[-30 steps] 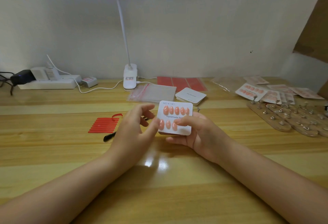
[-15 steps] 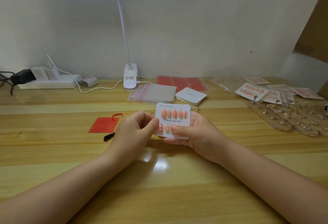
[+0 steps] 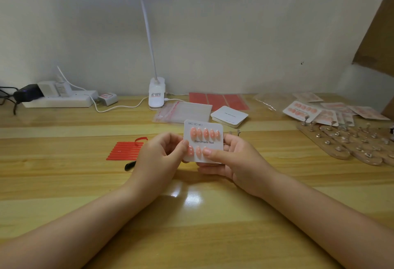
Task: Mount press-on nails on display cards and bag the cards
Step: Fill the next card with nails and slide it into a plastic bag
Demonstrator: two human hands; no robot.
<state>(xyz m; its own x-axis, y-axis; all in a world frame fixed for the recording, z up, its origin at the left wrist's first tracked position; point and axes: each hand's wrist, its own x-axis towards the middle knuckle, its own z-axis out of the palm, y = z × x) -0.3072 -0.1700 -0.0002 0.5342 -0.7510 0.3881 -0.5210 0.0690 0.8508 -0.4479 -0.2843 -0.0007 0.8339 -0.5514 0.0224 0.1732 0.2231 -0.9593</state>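
Observation:
A white display card (image 3: 213,142) printed "Handmade Nail" stands tilted above the wooden table, with a full upper row of pink press-on nails (image 3: 204,133) and a partly hidden lower row. My right hand (image 3: 232,160) holds the card from behind and below, its thumb pressing on the lower row. My left hand (image 3: 158,160) has curled fingers, and its thumb presses a nail at the card's lower left corner.
Red adhesive strips (image 3: 125,151) and a black tool (image 3: 130,165) lie to the left. Behind the card are clear zip bags (image 3: 183,112), a stack of blank cards (image 3: 229,116), red sheets (image 3: 219,100) and a lamp base (image 3: 156,96). Bagged cards (image 3: 315,111) and wooden nail stands (image 3: 349,145) fill the right.
The card rose slightly and tilted more upright. My left hand closed in from spread fingers until its thumb pressed on the card's lower left nail.

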